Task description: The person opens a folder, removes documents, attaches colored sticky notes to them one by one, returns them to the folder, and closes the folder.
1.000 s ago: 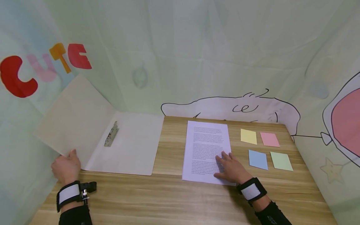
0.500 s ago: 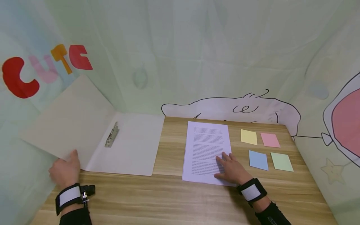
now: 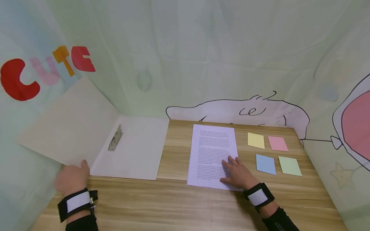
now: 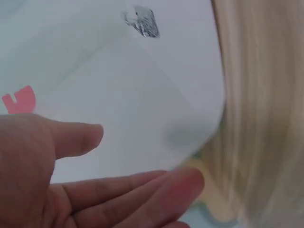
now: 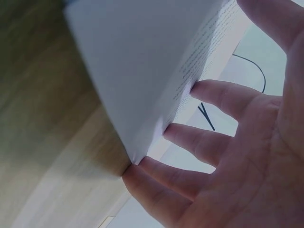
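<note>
A white folder lies spread at the left of the head view, its cover [image 3: 72, 125] slanting up against the fabric wall and its base [image 3: 141, 150] flat on the table. A metal clip [image 3: 115, 138] is fixed near the fold. My left hand [image 3: 72, 179] is at the cover's near edge. In the left wrist view its thumb [image 4: 78, 137] stands apart from the straight fingers, which overlap the cover's edge. To the right, a stack of printed paper [image 3: 212, 147] lies on the table. My right hand [image 3: 238, 173] rests on its lower right part, fingertips spread along the sheets.
Right of the paper lie four-sided sticky notes: yellow [image 3: 255, 140], pink [image 3: 277, 143], blue [image 3: 266, 164] and green [image 3: 290, 166]. Fabric walls [image 3: 185, 64] with printed pictures enclose the wooden table [image 3: 162, 205] at the back and sides.
The folder's cover has swung farther left and down. My left hand shifted left with it, then slightly back right and nearer, its fingers loosening from the edge. The right hand stays put.
</note>
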Demonstrator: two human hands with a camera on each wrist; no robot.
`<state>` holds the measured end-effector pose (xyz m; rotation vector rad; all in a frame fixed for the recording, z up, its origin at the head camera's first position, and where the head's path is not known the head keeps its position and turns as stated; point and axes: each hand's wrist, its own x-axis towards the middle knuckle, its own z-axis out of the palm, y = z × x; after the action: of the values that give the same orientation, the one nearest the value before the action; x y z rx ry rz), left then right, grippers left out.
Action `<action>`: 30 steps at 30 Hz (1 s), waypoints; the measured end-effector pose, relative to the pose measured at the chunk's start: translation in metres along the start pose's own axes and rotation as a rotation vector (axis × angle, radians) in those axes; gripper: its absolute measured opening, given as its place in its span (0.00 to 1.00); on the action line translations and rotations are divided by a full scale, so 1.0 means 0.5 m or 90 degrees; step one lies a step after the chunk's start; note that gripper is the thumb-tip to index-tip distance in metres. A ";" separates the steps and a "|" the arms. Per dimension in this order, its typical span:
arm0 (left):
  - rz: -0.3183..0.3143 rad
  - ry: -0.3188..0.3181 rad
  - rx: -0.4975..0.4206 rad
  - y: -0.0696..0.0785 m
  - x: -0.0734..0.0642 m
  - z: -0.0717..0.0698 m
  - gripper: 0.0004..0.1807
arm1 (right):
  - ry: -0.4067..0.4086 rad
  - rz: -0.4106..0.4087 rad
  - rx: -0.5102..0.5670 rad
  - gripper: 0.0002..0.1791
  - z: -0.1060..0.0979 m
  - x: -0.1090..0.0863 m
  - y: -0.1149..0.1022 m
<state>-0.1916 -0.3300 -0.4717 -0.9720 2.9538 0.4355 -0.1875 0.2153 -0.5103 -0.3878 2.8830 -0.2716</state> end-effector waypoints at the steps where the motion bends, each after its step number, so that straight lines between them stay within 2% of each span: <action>1: 0.019 0.002 0.015 0.011 -0.008 0.000 0.40 | 0.000 0.000 0.001 0.42 0.000 0.000 0.000; 4: 0.083 0.002 0.003 0.049 -0.033 0.003 0.36 | 0.001 -0.001 -0.002 0.42 -0.001 0.001 0.000; 8: 0.186 -0.025 -0.045 0.105 -0.060 0.022 0.29 | 0.004 -0.006 -0.004 0.42 0.002 0.005 -0.001; 14: 0.380 -0.056 -0.066 0.200 -0.099 0.077 0.20 | -0.006 -0.003 0.003 0.43 0.010 0.011 -0.001; 18: 0.533 -0.068 -0.084 0.268 -0.162 0.115 0.13 | -0.010 -0.009 0.010 0.43 0.011 0.012 -0.001; 21: 0.644 -0.101 -0.085 0.317 -0.219 0.144 0.11 | -0.004 -0.016 0.014 0.42 0.008 0.011 0.000; 23: 0.700 -0.135 -0.080 0.349 -0.251 0.161 0.13 | 0.002 -0.018 0.016 0.42 0.006 0.011 0.002; 26: 0.739 -0.193 -0.062 0.393 -0.283 0.182 0.19 | 0.006 -0.019 0.017 0.42 0.002 0.009 0.003; 28: 0.737 -0.218 -0.052 0.418 -0.297 0.189 0.23 | 0.005 -0.022 0.021 0.42 0.000 0.009 0.005; 30: 0.736 -0.225 -0.037 0.437 -0.306 0.196 0.27 | 0.005 -0.024 0.022 0.41 -0.002 0.009 0.008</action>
<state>-0.2036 -0.0471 -0.4954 0.8400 2.8167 0.5745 -0.1929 0.2178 -0.5111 -0.4372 2.8765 -0.3300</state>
